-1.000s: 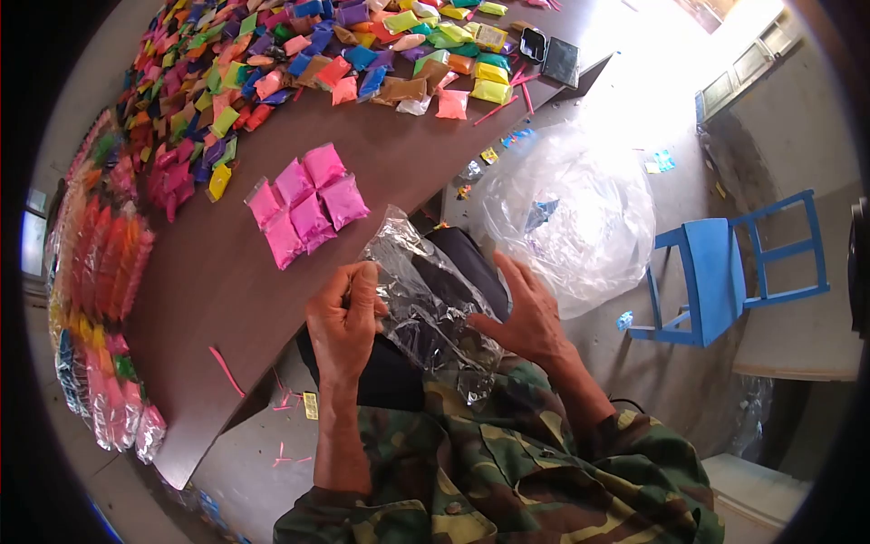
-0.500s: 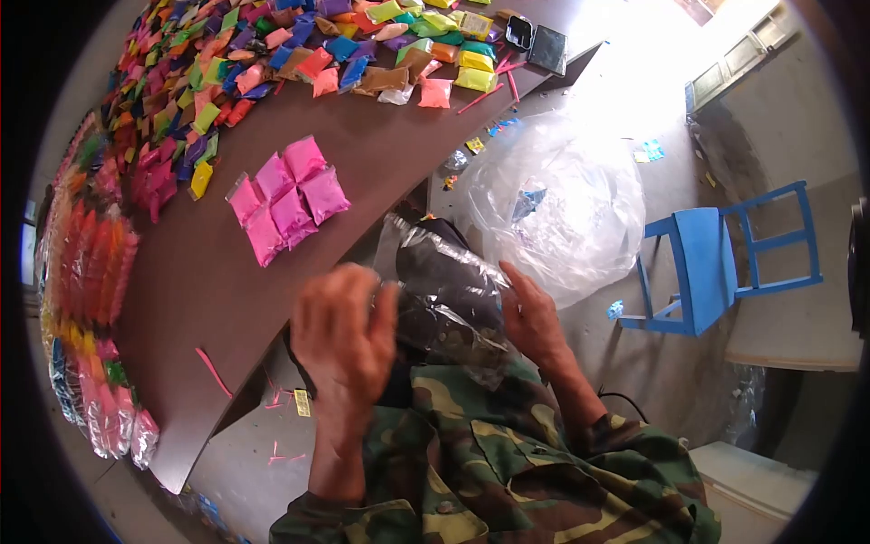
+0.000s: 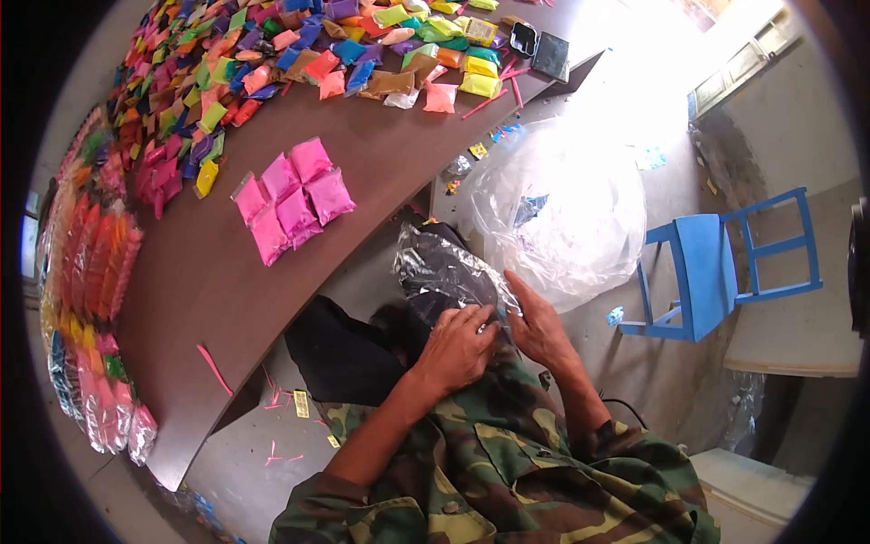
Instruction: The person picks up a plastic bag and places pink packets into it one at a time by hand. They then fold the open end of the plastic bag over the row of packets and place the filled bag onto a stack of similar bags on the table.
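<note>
A crinkled clear plastic bag (image 3: 442, 270) lies over my lap, bunched toward its near end. My left hand (image 3: 458, 346), with a ring on one finger, has its fingers closed on the bag's near edge. On the other side my right hand (image 3: 538, 319) grips the same bag, its fingers pointing away from me. The two hands are close together, and the fingertips that meet the film are partly hidden. On the table to the left, several small packets of pink material (image 3: 294, 207) are laid in two rows.
A brown table (image 3: 195, 299) holds a heap of colourful packets (image 3: 227, 68) and filled long bags (image 3: 95, 263). A large translucent bag (image 3: 566, 213) stands on the floor ahead, with a blue chair (image 3: 705, 272) to its right. A pink strip (image 3: 215, 369) lies near the table edge.
My left hand has come down and right, from above the table edge onto the bag's near end. The bag was spread flatter and is now bunched. My right hand has barely moved.
</note>
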The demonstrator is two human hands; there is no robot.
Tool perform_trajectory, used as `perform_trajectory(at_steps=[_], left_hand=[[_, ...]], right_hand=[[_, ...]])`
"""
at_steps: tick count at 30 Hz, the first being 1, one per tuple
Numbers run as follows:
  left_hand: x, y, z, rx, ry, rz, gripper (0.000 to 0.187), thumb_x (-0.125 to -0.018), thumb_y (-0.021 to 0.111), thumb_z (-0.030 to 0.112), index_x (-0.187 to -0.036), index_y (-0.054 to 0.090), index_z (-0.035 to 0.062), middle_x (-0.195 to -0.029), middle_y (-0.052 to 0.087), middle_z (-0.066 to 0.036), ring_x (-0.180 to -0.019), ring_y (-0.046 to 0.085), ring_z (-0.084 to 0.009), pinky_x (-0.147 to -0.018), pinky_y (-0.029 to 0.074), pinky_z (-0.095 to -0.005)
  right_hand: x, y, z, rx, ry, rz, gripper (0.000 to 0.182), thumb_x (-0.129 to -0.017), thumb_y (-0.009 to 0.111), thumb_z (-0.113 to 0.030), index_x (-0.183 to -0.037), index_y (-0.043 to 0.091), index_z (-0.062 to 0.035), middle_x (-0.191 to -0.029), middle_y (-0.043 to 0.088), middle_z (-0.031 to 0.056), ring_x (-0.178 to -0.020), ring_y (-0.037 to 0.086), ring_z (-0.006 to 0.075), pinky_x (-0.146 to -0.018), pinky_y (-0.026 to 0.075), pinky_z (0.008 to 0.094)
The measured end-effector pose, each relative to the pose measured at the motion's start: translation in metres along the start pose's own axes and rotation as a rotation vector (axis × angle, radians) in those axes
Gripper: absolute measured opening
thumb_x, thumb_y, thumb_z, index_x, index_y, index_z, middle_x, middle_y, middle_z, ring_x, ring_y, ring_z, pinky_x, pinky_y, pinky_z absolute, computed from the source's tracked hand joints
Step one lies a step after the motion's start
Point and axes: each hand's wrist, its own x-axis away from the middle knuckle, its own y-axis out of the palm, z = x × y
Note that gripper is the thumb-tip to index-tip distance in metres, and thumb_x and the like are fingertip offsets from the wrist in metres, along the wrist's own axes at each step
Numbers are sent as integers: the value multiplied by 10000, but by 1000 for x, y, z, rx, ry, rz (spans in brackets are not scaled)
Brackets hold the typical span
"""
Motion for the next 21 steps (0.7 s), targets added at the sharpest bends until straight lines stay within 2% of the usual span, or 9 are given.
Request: perform_trajectory(at_steps=[2, 6, 8, 9, 11, 14, 16, 19, 21], left_hand=[[-4, -10, 9, 33, 16, 44, 325, -943, 696, 231, -1209, 727, 48, -1365, 669, -145, -1309, 600, -334, -1113, 409, -497], [4, 9, 3, -8, -7, -85, 355, -937, 721, 249, -1235, 718, 54, -1349, 678, -152, -1314, 598, -331, -1114, 413, -493], [4, 2, 5, 49, -6, -61, 360, -937, 741, 263, -1233, 721, 60, -1340, 685, -151, -1310, 605, -325, -1106, 435, -479], [6, -13, 6, 65, -32, -3, 360, -937, 751, 271, -1228, 722, 62, -1334, 687, -152, -1298, 614, -323, -1094, 451, -471], [1, -51, 19, 102, -71, 118, 362, -936, 772, 286, -1220, 725, 67, -1324, 692, -154, -1275, 631, -319, -1072, 482, -456], [3, -116, -5, -156, -112, 404, 472, -905, 819, 342, -1253, 715, 42, -1341, 689, -149, -1233, 658, -343, -1042, 517, -461], [3, -159, -37, -342, -111, 540, 576, -887, 835, 397, -1317, 697, 39, -1430, 637, -163, -1296, 608, -383, -1098, 474, -498], [-11, -208, -66, -571, -242, 544, 694, -879, 815, 522, -1389, 674, 73, -1515, 563, -189, -1411, 499, -411, -1184, 370, -564], [-24, -216, -91, -620, -308, 447, 783, -854, 779, 639, -1423, 666, 112, -1559, 522, -192, -1477, 422, -398, -1216, 296, -599]], right_hand=[[-1, 3, -1, -24, 48, -25, 595, -989, 549, -111, -1569, 459, -17, -1425, 621, 297, -1286, 633, 443, -1076, 508, 462], [-3, 14, 1, -168, 211, -92, 616, -1011, 560, -158, -1594, 428, -12, -1421, 621, 302, -1283, 650, 405, -1080, 502, 440], [-3, 16, 9, -157, 148, -76, 629, -1018, 568, -163, -1615, 413, -42, -1426, 635, 259, -1244, 671, 350, -1039, 524, 418], [-1, 13, 15, -144, 124, -69, 636, -1021, 572, -165, -1626, 406, -58, -1429, 642, 237, -1224, 681, 323, -1019, 536, 407], [-3, 8, 16, -441, 316, -128, 589, -1076, 529, -201, -1642, 399, -100, -1404, 649, 198, -1205, 678, 285, -984, 558, 400], [1, -3, 18, -647, 433, -170, 577, -1104, 510, -231, -1661, 381, -153, -1353, 663, 153, -1167, 684, 245, -909, 582, 381], [4, -6, 28, -708, 451, -159, 600, -1097, 540, -253, -1666, 374, -162, -1297, 675, 136, -1122, 704, 249, -869, 594, 382], [6, -14, 32, -744, 473, -121, 613, -1094, 554, -281, -1666, 371, -159, -1269, 681, 133, -1093, 714, 263, -848, 600, 386], [7, -19, 31, -791, 457, -85, 619, -1091, 567, -301, -1660, 377, -151, -1242, 684, 131, -1076, 723, 279, -832, 605, 393]])
